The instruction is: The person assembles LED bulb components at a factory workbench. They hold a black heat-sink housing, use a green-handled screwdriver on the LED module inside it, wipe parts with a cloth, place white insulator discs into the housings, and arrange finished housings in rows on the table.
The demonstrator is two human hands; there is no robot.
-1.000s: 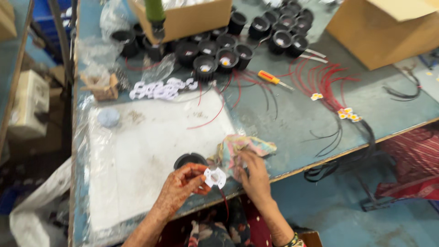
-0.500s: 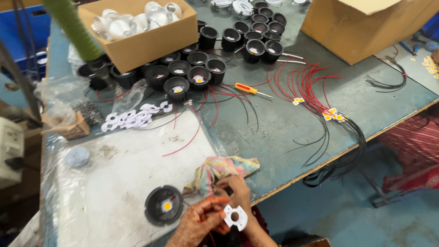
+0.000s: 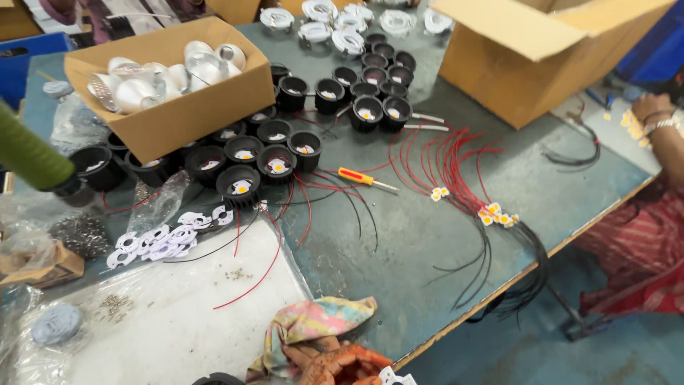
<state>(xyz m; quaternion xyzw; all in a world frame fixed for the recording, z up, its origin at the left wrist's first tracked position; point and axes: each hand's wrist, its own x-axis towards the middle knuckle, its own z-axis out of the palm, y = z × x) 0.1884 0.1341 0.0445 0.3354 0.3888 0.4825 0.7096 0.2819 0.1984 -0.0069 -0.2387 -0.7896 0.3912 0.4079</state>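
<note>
One brown box [image 3: 171,107] holds silver reflectors; another [image 3: 527,57] stands open on the table [image 3: 427,235]. Hands [image 3: 342,367] barely show, grip unclear.

Only a sliver of the person's own hands shows, right down at the bottom edge of the head view, past the near edge of the table. One hand [image 3: 340,365] sits low and centre, knuckles up, fingers [image 3: 322,372] curled in tight, covered in dark reddish patterning. Can't say for sure whether it's the left or the right. The other hand is basically cut off by the frame, so its pose is anyone's guess. No wrists or forearms visible at all.
</note>
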